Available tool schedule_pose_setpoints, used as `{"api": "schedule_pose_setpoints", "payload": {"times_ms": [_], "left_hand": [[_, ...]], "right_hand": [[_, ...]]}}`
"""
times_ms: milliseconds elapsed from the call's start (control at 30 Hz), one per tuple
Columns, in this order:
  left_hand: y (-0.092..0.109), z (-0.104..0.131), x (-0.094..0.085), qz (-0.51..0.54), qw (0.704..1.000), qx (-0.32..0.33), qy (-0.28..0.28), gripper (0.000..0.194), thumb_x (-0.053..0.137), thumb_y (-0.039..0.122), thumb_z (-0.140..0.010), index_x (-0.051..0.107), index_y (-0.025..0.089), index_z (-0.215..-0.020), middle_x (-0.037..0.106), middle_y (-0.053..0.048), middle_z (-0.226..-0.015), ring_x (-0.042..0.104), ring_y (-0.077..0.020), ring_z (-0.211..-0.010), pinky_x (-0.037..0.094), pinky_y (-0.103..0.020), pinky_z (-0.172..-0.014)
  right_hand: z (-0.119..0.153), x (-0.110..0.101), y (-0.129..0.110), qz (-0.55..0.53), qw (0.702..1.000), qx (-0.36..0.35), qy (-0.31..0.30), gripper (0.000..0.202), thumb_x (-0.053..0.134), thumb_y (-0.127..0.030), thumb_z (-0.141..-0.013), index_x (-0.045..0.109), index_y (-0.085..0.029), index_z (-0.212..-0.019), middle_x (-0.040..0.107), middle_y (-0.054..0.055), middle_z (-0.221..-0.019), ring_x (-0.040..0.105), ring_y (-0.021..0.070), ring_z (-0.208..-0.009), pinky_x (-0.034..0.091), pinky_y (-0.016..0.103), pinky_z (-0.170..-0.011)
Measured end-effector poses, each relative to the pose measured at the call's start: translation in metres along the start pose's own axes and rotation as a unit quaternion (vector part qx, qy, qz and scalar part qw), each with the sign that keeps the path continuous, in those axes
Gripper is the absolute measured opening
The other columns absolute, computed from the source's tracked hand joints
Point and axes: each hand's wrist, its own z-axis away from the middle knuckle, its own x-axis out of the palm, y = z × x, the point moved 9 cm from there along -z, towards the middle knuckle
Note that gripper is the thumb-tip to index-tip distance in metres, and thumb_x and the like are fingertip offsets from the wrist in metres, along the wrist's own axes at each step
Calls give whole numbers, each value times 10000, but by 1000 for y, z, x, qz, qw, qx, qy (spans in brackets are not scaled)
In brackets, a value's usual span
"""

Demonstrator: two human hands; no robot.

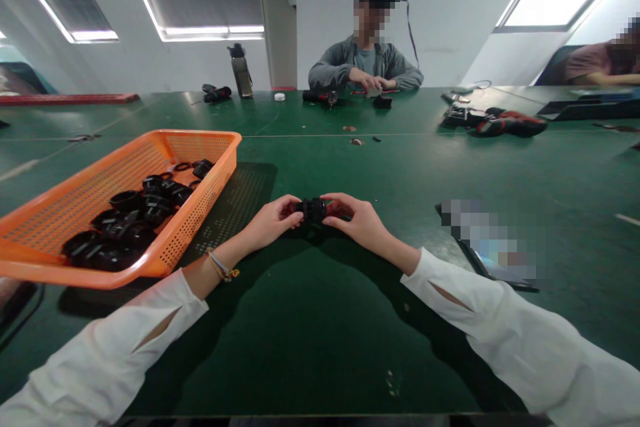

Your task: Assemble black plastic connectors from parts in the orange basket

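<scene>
Between my two hands, just above the green table [320, 320], is a small black ribbed cylindrical part [314, 209] lying sideways. My left hand [273, 220] pinches its left end with thumb and fingers. On the right end, the thumb and fingers of my right hand [357, 217] are closed. Whether it is one piece or two joined pieces I cannot tell. Left of my hands stands an orange plastic basket [200, 230], in which several black ring-shaped and cylindrical parts [157, 207] lie in a heap.
A phone-like flat device [493, 247] lies to the right of my right hand. Across the table a person [367, 60] handles small things. Near them are a bottle [241, 71] and a black tool [320, 98]. Red-and-black tools [495, 121] lie at the far right.
</scene>
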Motion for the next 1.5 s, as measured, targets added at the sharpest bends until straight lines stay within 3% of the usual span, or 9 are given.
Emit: {"api": "schedule_pose_setpoints", "payload": {"times_ms": [1500], "left_hand": [[2,0,0,-12,1000,6,0,201,570,261,-741,522,152,-903,572,24,-715,566,-105,-621,488,-256,-636]], "right_hand": [[0,0,1,28,999,16,-2,318,669,-224,-703,642,-180,-1017,704,23,-777,659,156,-709,530,323,-718]]}}
